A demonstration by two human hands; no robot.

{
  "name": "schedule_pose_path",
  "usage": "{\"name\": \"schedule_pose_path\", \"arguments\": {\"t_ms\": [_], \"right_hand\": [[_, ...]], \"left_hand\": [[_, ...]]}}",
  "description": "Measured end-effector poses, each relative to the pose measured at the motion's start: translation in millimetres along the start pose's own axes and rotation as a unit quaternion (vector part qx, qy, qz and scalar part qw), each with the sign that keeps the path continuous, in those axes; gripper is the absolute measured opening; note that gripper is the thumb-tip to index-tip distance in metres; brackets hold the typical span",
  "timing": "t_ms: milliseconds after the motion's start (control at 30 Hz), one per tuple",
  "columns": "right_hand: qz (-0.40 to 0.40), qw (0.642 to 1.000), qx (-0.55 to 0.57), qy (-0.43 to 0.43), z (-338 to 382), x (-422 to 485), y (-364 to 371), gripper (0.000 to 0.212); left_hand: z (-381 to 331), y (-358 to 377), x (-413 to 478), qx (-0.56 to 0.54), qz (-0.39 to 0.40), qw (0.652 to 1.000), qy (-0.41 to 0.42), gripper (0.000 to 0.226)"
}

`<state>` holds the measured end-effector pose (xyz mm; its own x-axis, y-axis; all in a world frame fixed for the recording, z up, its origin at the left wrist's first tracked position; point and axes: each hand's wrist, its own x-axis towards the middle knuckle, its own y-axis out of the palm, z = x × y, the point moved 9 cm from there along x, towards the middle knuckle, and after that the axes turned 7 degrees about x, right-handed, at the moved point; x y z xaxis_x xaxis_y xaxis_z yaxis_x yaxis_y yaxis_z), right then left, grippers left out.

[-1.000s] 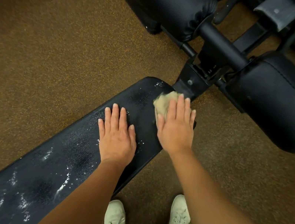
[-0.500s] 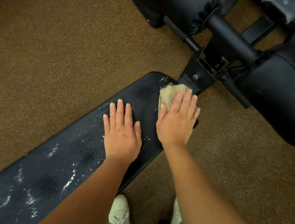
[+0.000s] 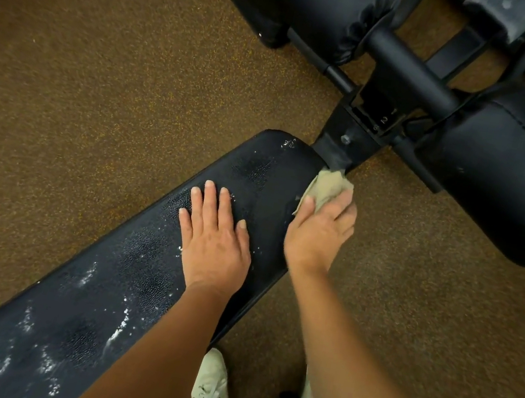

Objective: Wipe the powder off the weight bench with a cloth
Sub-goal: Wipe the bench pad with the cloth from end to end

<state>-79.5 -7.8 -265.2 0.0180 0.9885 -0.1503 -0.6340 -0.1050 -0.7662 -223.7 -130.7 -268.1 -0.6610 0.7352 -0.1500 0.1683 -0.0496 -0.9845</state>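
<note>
The black padded weight bench (image 3: 122,279) runs diagonally from the lower left to the centre. White powder (image 3: 120,326) streaks its lower left part, and a small patch of powder sits at the far end (image 3: 288,142). My left hand (image 3: 213,235) lies flat on the pad, fingers spread, holding nothing. My right hand (image 3: 320,229) grips a crumpled beige cloth (image 3: 327,185) at the bench's far right corner, over the pad's edge.
Black metal frame with an adjustment bracket (image 3: 371,119) joins the bench end. Large black roller pads stand at top centre (image 3: 304,1) and right (image 3: 508,177). Brown speckled carpet (image 3: 82,82) surrounds the bench. My pale shoes (image 3: 212,388) stand below the bench's right side.
My right hand has slid the cloth from the top of the pad's far end rightward to its right corner edge. My left hand has stayed flat on the pad.
</note>
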Motion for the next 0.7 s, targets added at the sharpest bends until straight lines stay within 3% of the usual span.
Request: {"name": "schedule_pose_path", "arguments": {"t_ms": [133, 267, 500, 600, 700], "right_hand": [[0.028, 0.999, 0.027, 0.032, -7.5, -33.4, 8.9, 0.076], [0.031, 0.997, -0.045, 0.057, 2.9, 30.5, 3.0, 0.065], [0.057, 0.988, -0.138, -0.039, 3.1, 0.1, 3.2, 0.070], [0.072, 0.988, -0.135, -0.003, 10.5, 33.4, 3.1, 0.061], [0.092, 0.975, -0.189, -0.067, 44.5, 59.7, 20.4, 0.056]], "left_hand": [[-0.1, 0.8, 0.3, -0.007, 0.004, 1.000, -0.002, 0.060], [0.3, 0.5, -0.2, -0.004, 0.005, 1.000, 0.001, 0.060], [-0.4, -0.3, 0.2, -0.003, 0.010, 1.000, -0.003, 0.060], [-0.3, -0.9, 0.7, -0.006, 0.013, 1.000, -0.001, 0.060], [-1.5, -2.0, 2.0, -0.009, 0.009, 1.000, -0.001, 0.061]]}}
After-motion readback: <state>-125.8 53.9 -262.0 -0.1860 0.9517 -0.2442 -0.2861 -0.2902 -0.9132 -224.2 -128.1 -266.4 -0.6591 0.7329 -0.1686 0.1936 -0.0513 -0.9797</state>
